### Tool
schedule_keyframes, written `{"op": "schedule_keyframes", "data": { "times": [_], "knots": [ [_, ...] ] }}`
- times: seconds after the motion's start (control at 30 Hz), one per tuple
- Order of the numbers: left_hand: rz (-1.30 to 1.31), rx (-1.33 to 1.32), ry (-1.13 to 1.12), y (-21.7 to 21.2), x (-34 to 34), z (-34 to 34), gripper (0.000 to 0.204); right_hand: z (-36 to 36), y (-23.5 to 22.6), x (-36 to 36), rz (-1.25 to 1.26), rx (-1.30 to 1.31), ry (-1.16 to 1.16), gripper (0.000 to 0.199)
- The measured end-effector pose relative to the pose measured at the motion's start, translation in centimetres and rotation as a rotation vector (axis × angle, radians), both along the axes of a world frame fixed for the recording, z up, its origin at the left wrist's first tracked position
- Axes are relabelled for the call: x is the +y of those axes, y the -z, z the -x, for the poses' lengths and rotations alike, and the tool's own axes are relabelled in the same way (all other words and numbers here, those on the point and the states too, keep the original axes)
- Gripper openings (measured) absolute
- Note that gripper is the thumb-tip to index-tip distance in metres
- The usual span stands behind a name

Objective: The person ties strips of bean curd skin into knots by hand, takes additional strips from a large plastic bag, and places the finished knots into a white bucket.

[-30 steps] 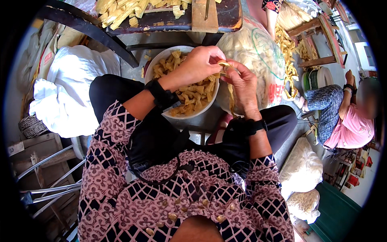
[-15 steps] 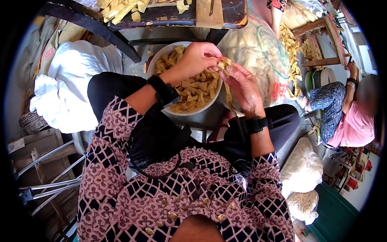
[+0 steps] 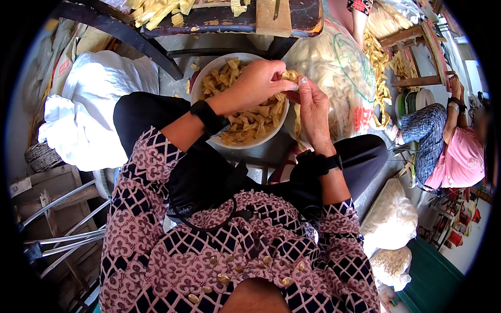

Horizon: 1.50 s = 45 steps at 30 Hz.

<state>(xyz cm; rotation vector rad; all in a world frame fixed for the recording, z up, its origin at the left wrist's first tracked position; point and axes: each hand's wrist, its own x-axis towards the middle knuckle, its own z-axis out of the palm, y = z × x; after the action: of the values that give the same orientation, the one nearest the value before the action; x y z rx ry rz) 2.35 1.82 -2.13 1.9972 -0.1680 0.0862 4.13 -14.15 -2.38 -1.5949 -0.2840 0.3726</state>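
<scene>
- We seem to be at the folding or knotting step: our left hand (image 3: pixel 255 84) and right hand (image 3: pixel 313 107) meet just above the basin's far right side, both narrowed to a pinch on one yellow strip (image 3: pixel 297 122).
- The strip's worked part sits between our fingertips, largely hidden, and a loose tail hangs below our right hand; we cannot tell how tight the fold is.
- The next move, we judge, calls for a firm pinch on one side while the other draws the tail snug.
- Below, the white basin (image 3: pixel 197 93) holds many folded pieces (image 3: pixel 248 125); our left forearm covers part of it.
- Beyond stands the dark tabletop (image 3: pixel 219 25) with more strips (image 3: pixel 151 15) on it.
- The bulging clear bag (image 3: pixel 334 68) beside the basin crowds our right side.
- A co-worker (image 3: pixel 462 156) sits well apart, far right.
</scene>
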Motion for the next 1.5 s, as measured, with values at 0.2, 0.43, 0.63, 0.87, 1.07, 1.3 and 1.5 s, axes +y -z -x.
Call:
{"op": "schedule_keyframes", "data": {
  "times": [0.2, 0.43, 0.63, 0.87, 1.07, 1.3, 1.5],
  "knots": [
    [0.525, 0.367, 0.008, -0.3, -0.6, 0.4, 0.031, 0.2, -0.6, 0.4, 0.046, -0.142, -0.094, 0.029],
    [1.162, 0.566, -0.019, -4.8, 0.8, 1.4, 0.039, 0.5, -2.8, -1.0, -0.224, -0.001, -0.123, 0.018],
    [1.143, 0.632, 0.101, -5.5, 1.3, 2.8, 0.036, 2.5, -3.1, -3.8, -0.089, -0.006, -0.119, 0.014],
    [0.739, 0.416, 0.163, -4.7, 0.3, 2.2, 0.026, 1.5, -3.3, -2.4, -0.089, -0.054, -0.054, 0.015],
    [0.772, 0.409, 0.055, -3.8, 0.2, 1.7, 0.013, 1.1, -3.9, -1.1, -0.022, -0.043, -0.176, 0.011],
    [0.759, 0.415, -0.034, -3.1, 0.3, 2.4, 0.011, 2.0, -3.4, -2.4, 0.147, -0.088, -0.193, 0.012],
    [0.766, 0.306, -0.105, -4.8, 2.4, 0.9, 0.012, -0.1, -5.5, -3.5, 0.352, -0.161, -0.206, 0.014]
  ]
}}
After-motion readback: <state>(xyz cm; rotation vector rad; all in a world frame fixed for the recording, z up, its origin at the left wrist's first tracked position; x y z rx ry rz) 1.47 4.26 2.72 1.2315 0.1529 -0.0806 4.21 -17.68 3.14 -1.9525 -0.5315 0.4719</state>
